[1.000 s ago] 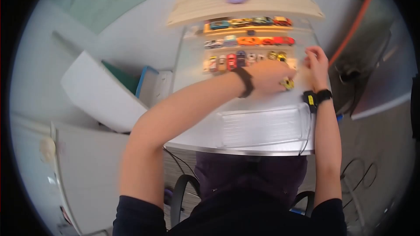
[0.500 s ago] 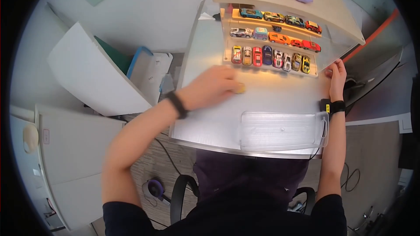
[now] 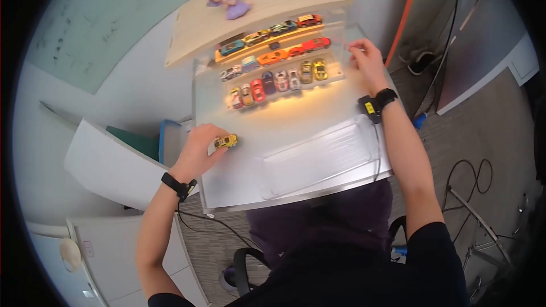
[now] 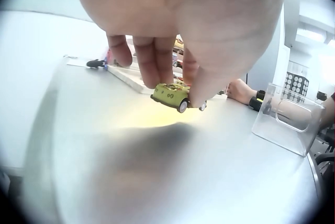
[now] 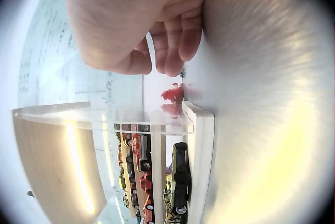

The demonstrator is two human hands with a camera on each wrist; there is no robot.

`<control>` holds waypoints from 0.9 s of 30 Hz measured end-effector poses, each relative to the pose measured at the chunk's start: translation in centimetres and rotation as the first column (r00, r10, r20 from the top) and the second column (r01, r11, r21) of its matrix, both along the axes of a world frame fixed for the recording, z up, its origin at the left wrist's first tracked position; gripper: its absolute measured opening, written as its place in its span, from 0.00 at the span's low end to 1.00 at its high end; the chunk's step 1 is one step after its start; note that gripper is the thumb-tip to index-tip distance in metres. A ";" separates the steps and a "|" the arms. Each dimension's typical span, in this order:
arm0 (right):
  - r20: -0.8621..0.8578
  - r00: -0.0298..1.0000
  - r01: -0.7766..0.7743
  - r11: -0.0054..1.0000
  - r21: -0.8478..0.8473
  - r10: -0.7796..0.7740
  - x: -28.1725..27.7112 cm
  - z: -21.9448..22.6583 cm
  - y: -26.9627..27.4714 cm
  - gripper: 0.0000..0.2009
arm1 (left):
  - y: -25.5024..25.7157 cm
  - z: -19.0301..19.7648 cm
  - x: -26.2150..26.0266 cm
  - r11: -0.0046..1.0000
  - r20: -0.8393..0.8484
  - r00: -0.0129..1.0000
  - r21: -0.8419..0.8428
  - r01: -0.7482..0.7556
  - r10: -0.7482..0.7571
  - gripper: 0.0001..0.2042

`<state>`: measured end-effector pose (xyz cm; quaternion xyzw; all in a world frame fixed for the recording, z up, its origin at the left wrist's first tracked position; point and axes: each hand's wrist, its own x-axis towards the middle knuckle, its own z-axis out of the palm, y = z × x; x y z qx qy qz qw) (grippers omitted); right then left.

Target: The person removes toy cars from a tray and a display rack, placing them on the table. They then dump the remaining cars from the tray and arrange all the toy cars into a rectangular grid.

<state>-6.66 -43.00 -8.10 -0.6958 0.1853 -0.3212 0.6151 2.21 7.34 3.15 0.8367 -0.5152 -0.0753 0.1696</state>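
At the table's left side my left hand (image 3: 196,149) pinches a small yellow toy car (image 3: 226,141) between thumb and fingers. In the left wrist view the yellow-green toy car (image 4: 170,97) shows its white-hubbed wheels, close over the tabletop with a shadow below. Beside the right end of a lit display shelf (image 3: 267,20) is my right hand (image 3: 368,63), its fingers loosely bent and holding nothing. Three tiers of toy cars (image 3: 274,57) stand in the shelf, with the bottom row (image 3: 268,82) facing the front.
A clear plastic bin (image 3: 321,156) lies near the table's front edge. On the shelf's wooden top sits a purple angel figurine (image 3: 227,3). A white board (image 3: 116,165) leans left of the table, and a cable (image 3: 377,153) hangs from the right wrist camera.
My left hand has carried the yellow toy car from the shelf's front right across to the table's left side. My right hand stays by the shelf's right end, while the head view has turned.
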 end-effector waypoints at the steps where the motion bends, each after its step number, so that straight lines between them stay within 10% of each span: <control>1: -0.007 1.000 0.000 1.000 -0.010 0.000 0.1 0.1 0.0 0.06 | -1.0 0.2 -0.2 1.000 0.008 1.000 0.013 -0.002 0.002 0.17; 15: 0.017 0.999 0.036 0.995 -0.097 -0.034 0.9 -0.5 0.0 0.08 | -0.5 -0.3 0.3 0.993 -0.006 1.000 0.116 0.002 -0.001 0.17; 27: 0.002 1.000 -0.008 0.998 -0.056 0.008 0.6 -0.4 -0.2 0.07 | -22.6 -1.3 -0.6 0.885 -0.094 0.886 0.064 0.461 -0.455 0.16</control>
